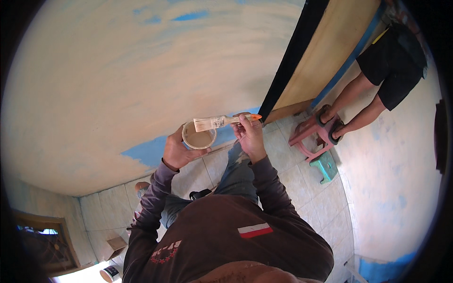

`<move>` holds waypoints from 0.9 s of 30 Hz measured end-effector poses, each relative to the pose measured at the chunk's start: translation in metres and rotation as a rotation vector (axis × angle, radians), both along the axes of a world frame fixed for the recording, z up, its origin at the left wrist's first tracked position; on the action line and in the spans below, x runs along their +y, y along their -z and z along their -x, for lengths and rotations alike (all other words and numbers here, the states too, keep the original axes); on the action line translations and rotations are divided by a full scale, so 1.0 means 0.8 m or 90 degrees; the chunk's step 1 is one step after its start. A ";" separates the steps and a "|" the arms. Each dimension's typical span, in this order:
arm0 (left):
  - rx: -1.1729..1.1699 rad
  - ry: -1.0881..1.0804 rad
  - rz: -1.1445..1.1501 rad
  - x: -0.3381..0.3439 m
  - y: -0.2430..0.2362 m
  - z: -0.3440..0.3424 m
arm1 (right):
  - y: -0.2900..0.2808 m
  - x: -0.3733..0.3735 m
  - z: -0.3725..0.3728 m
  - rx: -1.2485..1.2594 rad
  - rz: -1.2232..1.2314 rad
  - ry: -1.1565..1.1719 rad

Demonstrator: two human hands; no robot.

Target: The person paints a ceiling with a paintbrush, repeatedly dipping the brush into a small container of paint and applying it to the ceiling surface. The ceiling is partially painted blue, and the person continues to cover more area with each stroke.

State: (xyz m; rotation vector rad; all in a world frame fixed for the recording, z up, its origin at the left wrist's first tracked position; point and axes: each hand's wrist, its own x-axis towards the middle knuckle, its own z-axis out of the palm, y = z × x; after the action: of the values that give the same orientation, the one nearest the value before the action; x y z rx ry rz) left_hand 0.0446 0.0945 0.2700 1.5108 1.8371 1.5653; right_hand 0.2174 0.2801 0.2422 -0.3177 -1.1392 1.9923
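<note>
My left hand (178, 150) is wrapped round a small round tub (205, 147) of cream-coloured paint. In my right hand (250, 139) is a flat paintbrush (227, 121), pinched by its pale handle with an orange end. The brush lies level, its paint-coated bristles over the tub's rim. Whether the bristles touch the rim, I cannot tell. Ahead of both hands rises a wall (141, 85) with uneven cream paint over blue, and a bare blue patch (151, 150) low down.
To the right, a person (391, 66) in black shorts stands on a pink plastic stool (309, 132). Beside it is a small green stool (324, 167) on the tiled floor (302, 188). A dark-edged door frame (295, 56) stands between us. A paint bucket (110, 273) sits at lower left.
</note>
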 end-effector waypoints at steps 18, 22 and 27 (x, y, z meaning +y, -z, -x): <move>0.005 -0.005 -0.027 0.000 -0.002 0.003 | -0.023 -0.011 -0.005 -0.011 0.003 0.024; 0.053 -0.028 -0.044 0.001 0.008 0.005 | -0.023 -0.007 -0.007 -0.069 -0.007 0.029; 0.022 -0.018 -0.008 -0.002 -0.008 0.000 | -0.032 -0.007 0.000 -0.028 0.053 0.054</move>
State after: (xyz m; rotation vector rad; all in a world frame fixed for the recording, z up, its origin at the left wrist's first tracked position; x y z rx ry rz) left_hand 0.0443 0.0932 0.2768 1.5335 1.8782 1.5764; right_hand 0.2176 0.2743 0.2680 -0.4473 -1.0547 1.9693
